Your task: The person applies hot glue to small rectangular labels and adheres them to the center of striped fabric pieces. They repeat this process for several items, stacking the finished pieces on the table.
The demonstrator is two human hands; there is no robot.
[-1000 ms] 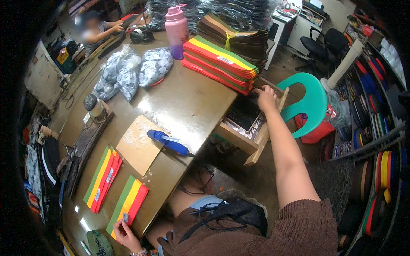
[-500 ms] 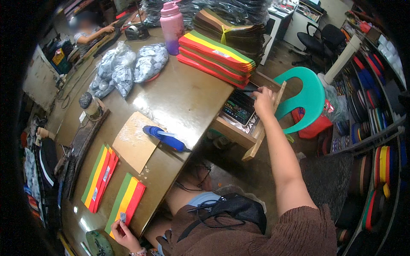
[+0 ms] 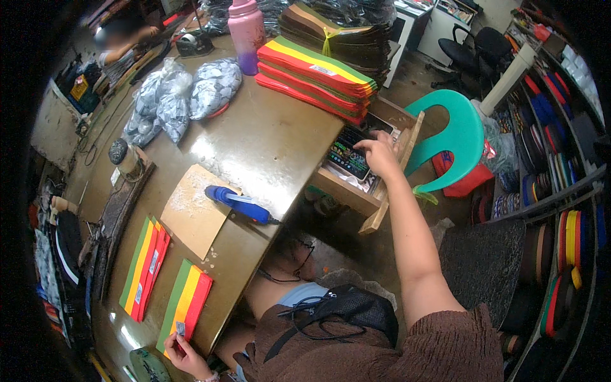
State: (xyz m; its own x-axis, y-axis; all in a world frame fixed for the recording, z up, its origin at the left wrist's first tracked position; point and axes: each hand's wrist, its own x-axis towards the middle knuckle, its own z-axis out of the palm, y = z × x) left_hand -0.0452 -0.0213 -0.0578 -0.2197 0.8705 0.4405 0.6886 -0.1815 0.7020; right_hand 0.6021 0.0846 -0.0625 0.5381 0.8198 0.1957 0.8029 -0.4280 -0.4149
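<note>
My left hand (image 3: 186,358) is at the lower left, its fingers pinched at a small grey label (image 3: 181,328) over the near end of a green, yellow and red striped piece (image 3: 191,294). Beside it lie further striped pieces (image 3: 147,264) with similar labels. My right hand (image 3: 380,156) hovers over an open wooden drawer (image 3: 349,195), fingers apart and partly bent, with nothing visible in them. Under the fingers lies a flat black case with coloured print (image 3: 351,156). The hand hides part of the drawer's contents.
A blue glue gun (image 3: 238,204) rests across a tan sheet (image 3: 196,213) with whitish residue. Farther off stand a pink bottle (image 3: 247,35), bags of grey pieces (image 3: 173,105) and stacked striped pieces (image 3: 315,79). A green plastic chair (image 3: 468,137) stands beyond the drawer. Someone sits far left.
My right hand has moved left and lower over the drawer, away from the dark item it was touching. The left hand stays at the label. The whole view has shifted slightly.
</note>
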